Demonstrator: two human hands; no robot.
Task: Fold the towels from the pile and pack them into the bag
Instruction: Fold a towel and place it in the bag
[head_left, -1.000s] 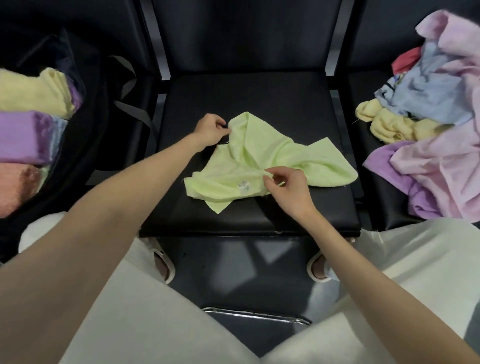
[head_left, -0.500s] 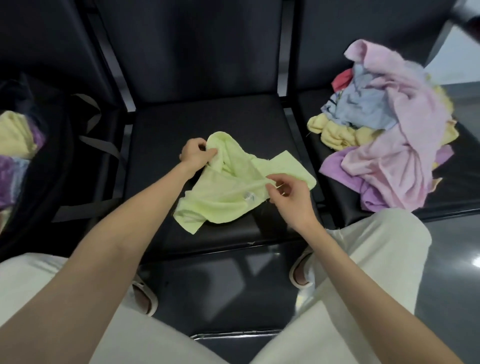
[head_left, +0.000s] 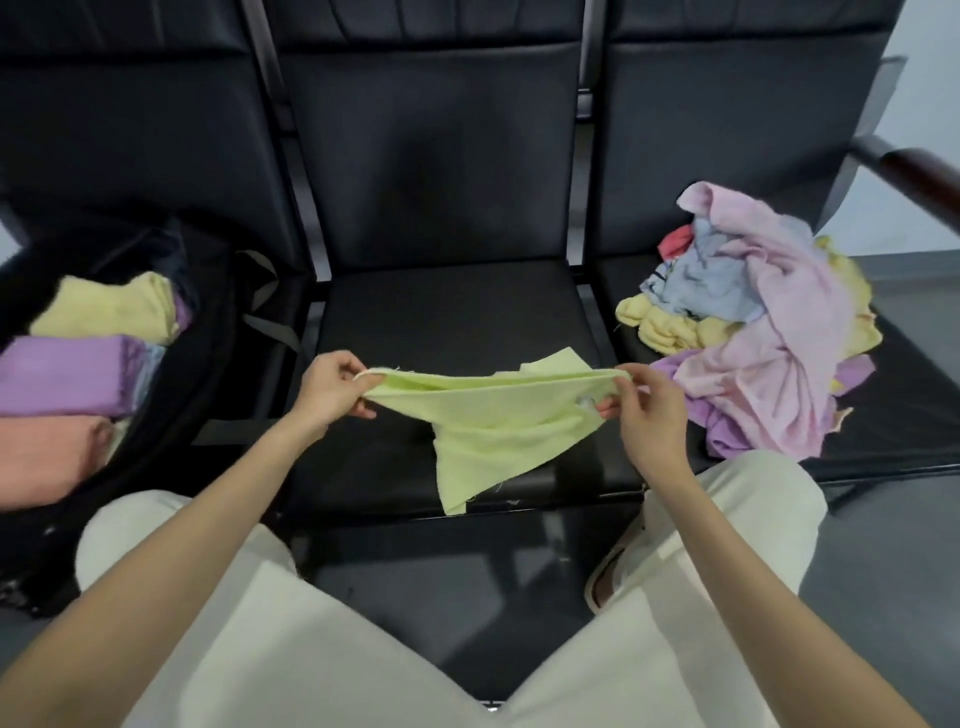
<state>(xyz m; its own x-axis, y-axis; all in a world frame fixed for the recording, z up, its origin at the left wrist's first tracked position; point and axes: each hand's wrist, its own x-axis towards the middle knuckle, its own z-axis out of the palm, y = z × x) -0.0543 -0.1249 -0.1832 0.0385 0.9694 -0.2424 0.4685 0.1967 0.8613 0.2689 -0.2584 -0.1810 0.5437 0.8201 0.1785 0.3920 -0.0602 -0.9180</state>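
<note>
Now the left hand (head_left: 332, 387) and right hand (head_left: 641, 405) pinch opposite corners of the light-green towel (head_left: 493, 421), stretched between them above the middle seat's (head_left: 447, 306) front edge.

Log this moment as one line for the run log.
step: unfolding | left hand: pinches green towel | right hand: pinches towel | towel: stretched above seat

Towel (head_left: 493, 415), held over the middle seat (head_left: 447, 306): plain pale lime green. Middle seat: black. Pile (head_left: 753, 322), right of that seat: pink, lilac, pale blue, butter yellow, a scrap of red. Bag (head_left: 208, 312), left of that seat: black, holding folded towels (head_left: 78, 374) in yellow, purple, peach.
</note>
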